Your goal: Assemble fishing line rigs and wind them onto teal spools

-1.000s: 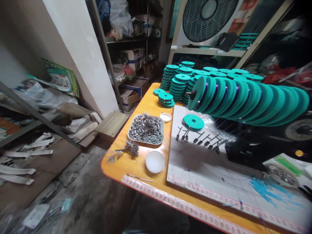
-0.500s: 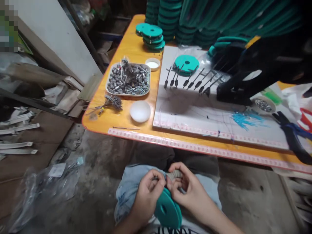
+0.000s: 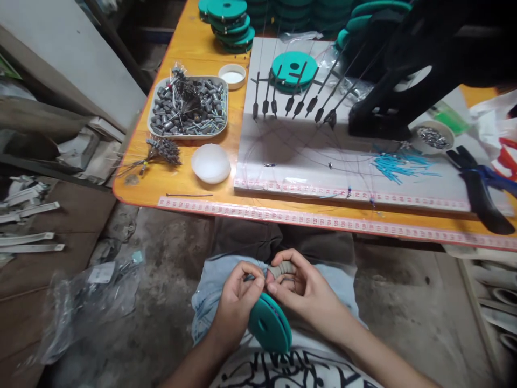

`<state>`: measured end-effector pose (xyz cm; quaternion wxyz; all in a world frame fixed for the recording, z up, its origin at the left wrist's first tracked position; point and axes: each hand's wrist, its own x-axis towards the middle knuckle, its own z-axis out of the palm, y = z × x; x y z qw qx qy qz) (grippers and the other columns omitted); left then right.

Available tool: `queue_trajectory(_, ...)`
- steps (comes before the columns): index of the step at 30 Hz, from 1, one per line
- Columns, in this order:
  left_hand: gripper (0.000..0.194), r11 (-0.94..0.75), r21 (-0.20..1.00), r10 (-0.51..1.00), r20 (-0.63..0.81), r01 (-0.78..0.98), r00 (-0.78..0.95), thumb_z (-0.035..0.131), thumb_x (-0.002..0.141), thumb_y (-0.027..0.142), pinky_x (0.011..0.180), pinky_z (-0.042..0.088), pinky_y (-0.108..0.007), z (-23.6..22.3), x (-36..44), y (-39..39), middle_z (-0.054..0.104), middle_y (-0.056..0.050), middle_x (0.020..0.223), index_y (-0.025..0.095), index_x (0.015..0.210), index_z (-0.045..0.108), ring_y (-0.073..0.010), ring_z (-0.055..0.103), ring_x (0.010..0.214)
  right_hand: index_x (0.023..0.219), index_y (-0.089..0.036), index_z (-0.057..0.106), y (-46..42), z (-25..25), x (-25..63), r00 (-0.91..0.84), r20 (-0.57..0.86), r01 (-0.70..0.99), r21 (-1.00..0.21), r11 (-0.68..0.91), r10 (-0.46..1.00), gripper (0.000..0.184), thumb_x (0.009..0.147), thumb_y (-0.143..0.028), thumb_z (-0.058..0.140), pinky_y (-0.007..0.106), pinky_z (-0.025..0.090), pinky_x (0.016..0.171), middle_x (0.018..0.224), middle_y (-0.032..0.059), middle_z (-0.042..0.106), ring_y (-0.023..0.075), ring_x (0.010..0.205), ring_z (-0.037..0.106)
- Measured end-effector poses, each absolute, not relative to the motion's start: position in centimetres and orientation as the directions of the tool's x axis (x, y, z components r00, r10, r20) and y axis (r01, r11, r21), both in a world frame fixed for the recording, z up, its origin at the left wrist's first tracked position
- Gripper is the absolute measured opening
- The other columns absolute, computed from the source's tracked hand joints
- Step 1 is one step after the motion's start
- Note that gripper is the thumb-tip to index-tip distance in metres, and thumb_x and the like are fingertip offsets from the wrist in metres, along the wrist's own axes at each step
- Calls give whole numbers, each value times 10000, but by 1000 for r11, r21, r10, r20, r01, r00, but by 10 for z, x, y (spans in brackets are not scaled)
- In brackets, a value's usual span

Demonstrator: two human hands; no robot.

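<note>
Over my lap, my left hand (image 3: 239, 293) is closed in a pinch, its fingertips almost meeting those of my right hand (image 3: 301, 283). My right hand is closed too, with a ribbed grey wrapping (image 3: 284, 268) around a finger. A small dark bit shows between the fingertips, too small to name. Just below the fingers, a teal foam line spool (image 3: 269, 323) with a center hole hangs or rests tilted against my shirt. Whether any fingers grip the spool is hidden.
On the orange table (image 3: 141, 186) are a tray (image 3: 151, 129) of grey weights, a white bowl (image 3: 210, 164), teal spools (image 3: 232, 27), and a white board (image 3: 291, 145) carrying dark weighted rigs (image 3: 299, 108), blue tubes (image 3: 398, 167) and pliers (image 3: 480, 188). A black stand (image 3: 388, 113) rises at right.
The view has tipped down and shifted, so the table sits higher and further left. My hands stay pinched together above the teal spool, with little visible change in their grip.
</note>
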<state>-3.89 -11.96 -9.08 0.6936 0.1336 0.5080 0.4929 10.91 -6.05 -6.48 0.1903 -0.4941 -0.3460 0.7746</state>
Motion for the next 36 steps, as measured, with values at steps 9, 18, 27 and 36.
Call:
queue_trajectory(9,163,417,729,859,-512,-543,-29,620,886,332,785,453,-243,-87,-40,-119,555,11,841,211,790,571,-139,544,842,974,-191,450,-59,-58,106,-447,-669,48,-681,-731,594,560,639,-310,882,163,384,575,754,-49,580,40,591,484)
queue_trajectory(18,226,495,730,830,-558,-470,8,750,792,334,690,427,-196,-73,-43,-112,560,9,776,168,743,605,-111,534,739,953,-203,459,-58,-55,108,-452,-660,87,-703,-706,601,518,648,-277,870,188,382,574,759,-52,578,52,579,469)
queue_trajectory(27,252,500,662,779,-625,-559,-44,619,894,433,522,387,-201,-81,-31,-120,574,44,759,208,826,529,-66,511,507,950,-205,431,-61,-55,107,-484,-639,97,-718,-689,598,447,761,-398,787,185,395,592,727,-49,584,59,597,536)
queue_trajectory(36,209,492,688,743,-651,-533,-155,598,892,423,628,468,-173,-80,-24,-112,545,23,890,226,825,613,-107,508,728,940,-206,485,-58,-48,104,-479,-601,117,-766,-632,640,457,684,-283,856,184,446,579,811,-36,619,79,657,591)
